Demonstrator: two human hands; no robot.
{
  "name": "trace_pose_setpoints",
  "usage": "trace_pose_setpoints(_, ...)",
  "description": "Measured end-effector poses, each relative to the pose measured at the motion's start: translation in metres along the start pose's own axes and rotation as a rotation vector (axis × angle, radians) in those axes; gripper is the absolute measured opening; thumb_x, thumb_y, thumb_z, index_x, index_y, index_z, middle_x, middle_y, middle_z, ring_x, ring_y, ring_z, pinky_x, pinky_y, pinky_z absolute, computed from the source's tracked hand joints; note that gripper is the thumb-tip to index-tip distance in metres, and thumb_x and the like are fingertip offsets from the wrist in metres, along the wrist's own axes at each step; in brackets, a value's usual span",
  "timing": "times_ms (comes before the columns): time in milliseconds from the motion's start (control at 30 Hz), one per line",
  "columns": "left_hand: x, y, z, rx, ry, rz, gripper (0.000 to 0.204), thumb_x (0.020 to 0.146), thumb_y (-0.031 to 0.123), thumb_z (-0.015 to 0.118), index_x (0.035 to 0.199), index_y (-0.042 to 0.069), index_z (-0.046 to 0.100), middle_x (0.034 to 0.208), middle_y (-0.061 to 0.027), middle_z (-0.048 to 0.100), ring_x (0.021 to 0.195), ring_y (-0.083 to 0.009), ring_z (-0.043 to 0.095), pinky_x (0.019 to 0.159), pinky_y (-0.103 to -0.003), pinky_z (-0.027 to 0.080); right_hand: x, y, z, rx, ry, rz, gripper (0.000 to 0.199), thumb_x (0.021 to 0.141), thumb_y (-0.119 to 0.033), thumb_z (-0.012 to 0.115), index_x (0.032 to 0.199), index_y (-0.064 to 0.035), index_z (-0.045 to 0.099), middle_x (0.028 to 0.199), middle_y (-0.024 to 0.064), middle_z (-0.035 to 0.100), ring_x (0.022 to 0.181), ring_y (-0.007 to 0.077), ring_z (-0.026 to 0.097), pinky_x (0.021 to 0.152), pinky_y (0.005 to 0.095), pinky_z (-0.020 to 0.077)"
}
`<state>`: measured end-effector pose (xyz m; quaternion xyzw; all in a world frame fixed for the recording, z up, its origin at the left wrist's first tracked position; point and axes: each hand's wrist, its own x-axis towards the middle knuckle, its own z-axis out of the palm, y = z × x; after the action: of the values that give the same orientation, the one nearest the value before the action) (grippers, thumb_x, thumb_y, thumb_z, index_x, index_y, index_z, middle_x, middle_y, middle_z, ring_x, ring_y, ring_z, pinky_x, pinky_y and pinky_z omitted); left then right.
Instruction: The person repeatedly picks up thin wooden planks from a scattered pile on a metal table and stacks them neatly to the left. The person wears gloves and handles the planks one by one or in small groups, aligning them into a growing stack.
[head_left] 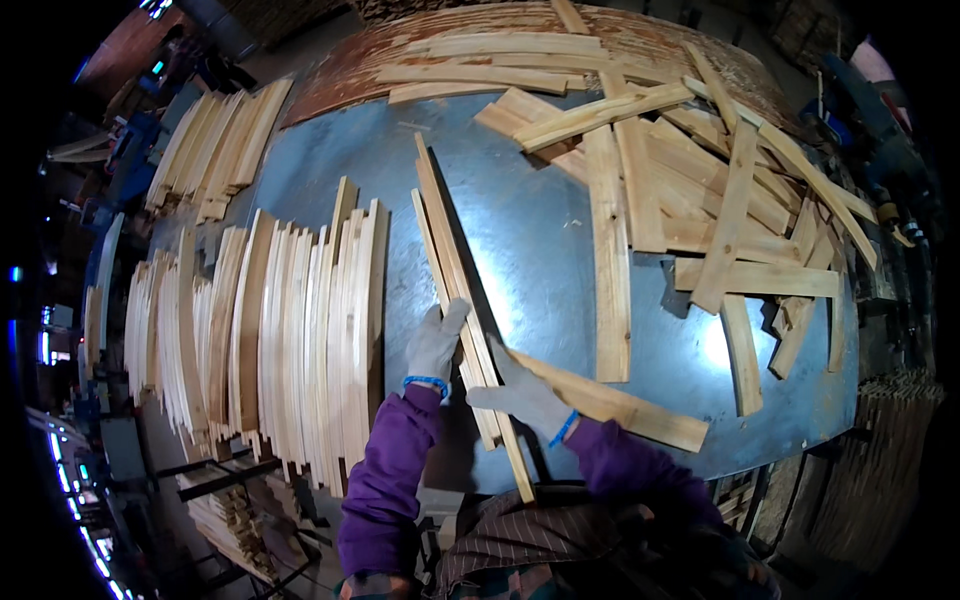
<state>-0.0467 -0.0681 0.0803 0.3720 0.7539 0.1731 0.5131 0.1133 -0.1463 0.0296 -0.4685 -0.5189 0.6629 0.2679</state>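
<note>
Both my hands wear pale gloves with blue cuffs, and between them is a small bundle of long narrow wooden slats (455, 265) of uneven length. My left hand (434, 345) is closed against the bundle's left side, its thumb over the top. Lower down, my right hand (525, 392) grips the same slats from the right, fingers across them. The slats stand on edge, slanting away from me over the metal table (540, 330). One slat reaches nearest my apron. A wider board (620, 405) lies flat, partly behind my right hand.
Left of my hands, a row of slats (310, 340) stands packed side by side. Another group (215, 150) lies farther back left. A loose, crossing heap of boards (690, 190) covers the table's right side. More boards (480, 75) lie at the far edge on a worn reddish surface (340, 75).
</note>
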Motion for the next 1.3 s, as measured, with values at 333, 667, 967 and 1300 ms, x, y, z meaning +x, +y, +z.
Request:
trace_pose_setpoints(333,0.031,-0.040,0.003,0.227,0.353,0.163,0.058,0.080,0.043,0.083,0.115,-0.001,0.069,0.110,-0.0222,0.074,0.105,-0.0381,0.071,0.092,-0.046,0.054,-0.017,-0.013,-0.034,-1.359,-0.045,-0.271,0.086,0.089,-0.054,0.072,0.150,-0.0026,0.039,0.108,0.0230,0.068,0.087,0.0389,0.071,0.078,0.0482,0.0584)
trace_pose_setpoints(667,0.028,-0.071,-0.046,0.215,0.505,0.332,0.058,0.082,0.021,0.080,0.133,0.001,0.061,0.115,-0.0178,0.072,0.102,-0.0253,0.070,0.088,-0.038,0.055,-0.057,-0.006,-0.145,-0.738,0.131,0.218,0.084,0.095,-0.045,0.066,0.162,-0.0083,0.032,0.116,0.0199,0.070,0.107,0.0295,0.070,0.091,0.0392,0.0562)
trace_pose_setpoints(967,0.039,-0.036,0.044,0.289,0.307,0.248,0.100,0.085,0.050,0.079,0.160,0.002,0.032,0.143,-0.0309,0.057,0.131,-0.0453,0.057,0.107,-0.051,0.046,0.184,-0.011,-0.064,-0.324,0.364,0.020,0.081,0.096,-0.058,0.056,0.144,0.0062,0.050,0.128,0.0296,0.067,0.113,0.0442,0.066,0.097,0.0484,0.0501)
trace_pose_setpoints(1300,0.049,-0.014,0.068,0.486,0.426,0.114,0.120,0.076,0.033,0.086,0.165,0.001,0.011,0.142,-0.0371,0.053,0.125,-0.0511,0.058,0.100,-0.056,0.052,0.269,-0.140,-0.389,-1.668,0.563,-0.353,0.030,0.094,-0.007,0.060,0.124,-0.0108,0.059,0.112,0.0126,0.070,0.110,0.0301,0.068,0.084,0.0443,0.0558)
